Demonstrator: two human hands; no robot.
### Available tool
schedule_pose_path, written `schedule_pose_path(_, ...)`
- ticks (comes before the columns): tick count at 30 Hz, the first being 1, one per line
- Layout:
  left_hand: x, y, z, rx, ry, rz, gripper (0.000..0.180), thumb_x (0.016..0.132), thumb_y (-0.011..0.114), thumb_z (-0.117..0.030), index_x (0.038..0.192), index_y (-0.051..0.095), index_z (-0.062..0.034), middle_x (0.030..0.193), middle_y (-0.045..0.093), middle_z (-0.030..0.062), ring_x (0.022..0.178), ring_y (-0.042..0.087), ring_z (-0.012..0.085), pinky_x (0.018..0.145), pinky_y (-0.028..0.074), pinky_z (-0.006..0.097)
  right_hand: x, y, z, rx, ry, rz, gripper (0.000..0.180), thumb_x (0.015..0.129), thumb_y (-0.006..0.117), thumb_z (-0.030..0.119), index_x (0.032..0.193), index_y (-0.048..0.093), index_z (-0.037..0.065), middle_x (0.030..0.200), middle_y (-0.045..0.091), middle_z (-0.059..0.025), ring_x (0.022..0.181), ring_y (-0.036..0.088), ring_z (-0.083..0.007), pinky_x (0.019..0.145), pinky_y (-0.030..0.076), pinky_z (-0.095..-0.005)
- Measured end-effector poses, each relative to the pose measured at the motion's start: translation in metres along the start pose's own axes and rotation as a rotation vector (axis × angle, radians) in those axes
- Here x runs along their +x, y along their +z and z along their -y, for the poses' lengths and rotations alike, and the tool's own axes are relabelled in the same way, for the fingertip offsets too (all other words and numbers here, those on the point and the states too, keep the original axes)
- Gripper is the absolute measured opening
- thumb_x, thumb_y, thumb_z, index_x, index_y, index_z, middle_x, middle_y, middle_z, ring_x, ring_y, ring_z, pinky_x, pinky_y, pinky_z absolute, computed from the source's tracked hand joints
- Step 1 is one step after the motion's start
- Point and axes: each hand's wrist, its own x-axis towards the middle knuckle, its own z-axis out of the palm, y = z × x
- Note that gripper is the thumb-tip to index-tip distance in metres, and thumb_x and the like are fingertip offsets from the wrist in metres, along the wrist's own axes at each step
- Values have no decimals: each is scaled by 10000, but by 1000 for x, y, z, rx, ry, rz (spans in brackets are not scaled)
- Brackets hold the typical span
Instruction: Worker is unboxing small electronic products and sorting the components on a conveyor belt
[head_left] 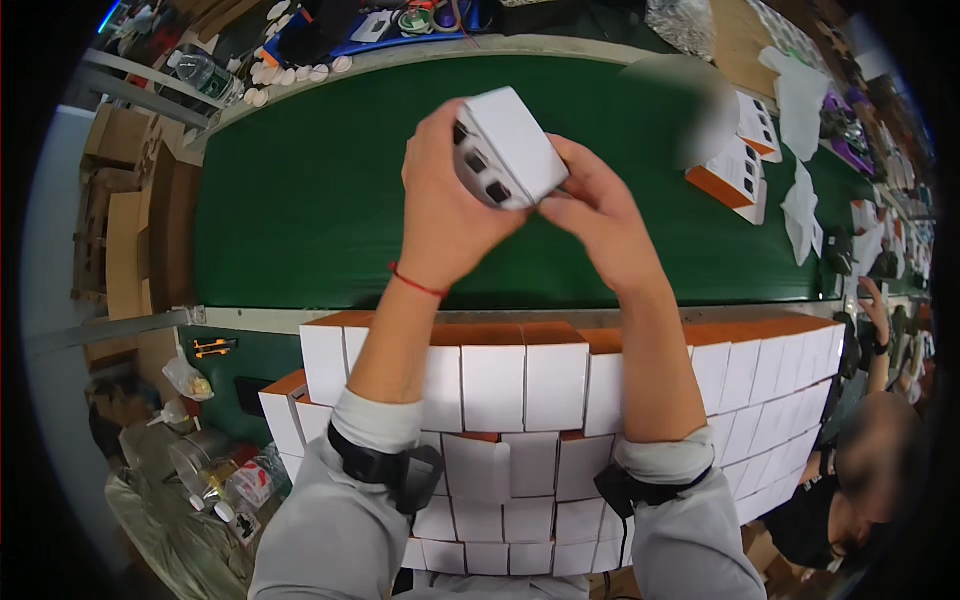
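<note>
Both hands hold a small white cardboard box (518,140) over the green work surface (300,210). The box is tilted; its left side carries dark square pictures and its top is plain white. My left hand (438,205) wraps the picture side, with a red string on the wrist. At the opposite lower corner, my right hand (605,215) grips the box between thumb and fingers. Between my forearms and below the surface's near edge stand rows of stacked white boxes (555,385) with orange sides.
Orange-sided boxes (728,180) with pictures lie at the right of the green surface, beside a blurred shape. A clear bottle (203,75) lies at the far left. An orange-and-black tool (214,347) rests at the near left. Another person (868,480) is at the lower right.
</note>
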Motion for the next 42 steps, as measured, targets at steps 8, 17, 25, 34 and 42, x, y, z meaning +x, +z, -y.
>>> schedule_pose_path(8,-8,3,6,283,195,199,905,592,890,-80,1432,557,-134,1398,593,104,1403,471,398,1150,407,502,-1,-2,-8,-329,-82,-50,813,827,775,59,1552,419,-35,1376,648,-182,1101,691,-236,935,560,-378)
schedule_pose_path(17,-7,5,-4,274,130,314,936,557,865,-77,1439,555,-117,1371,597,128,1271,526,371,1076,454,464,-5,-14,5,-300,-29,-65,900,764,688,8,1587,325,-15,1614,443,-242,1125,698,-273,988,547,-351)
schedule_pose_path(25,-8,2,11,267,96,239,962,557,852,-75,1466,539,-115,1362,590,131,1245,533,359,1082,446,454,3,-20,-2,-918,-557,-389,564,819,527,-112,1363,557,31,1446,564,-180,1307,571,-355,1051,513,-422)
schedule_pose_path(34,-17,17,7,518,114,274,1019,540,904,-113,1486,525,-113,1391,590,145,1258,537,394,1093,439,491,3,-11,-31,-444,-130,-221,217,886,764,115,1070,685,33,898,735,-113,835,716,-278,768,553,-372)
schedule_pose_path(42,-20,20,7,642,-190,445,1050,558,929,-178,1516,502,-125,1425,581,108,1329,521,363,1089,445,553,-3,-49,-12,-1081,165,-787,239,889,760,135,1112,692,85,936,724,-84,946,686,-292,853,524,-447)
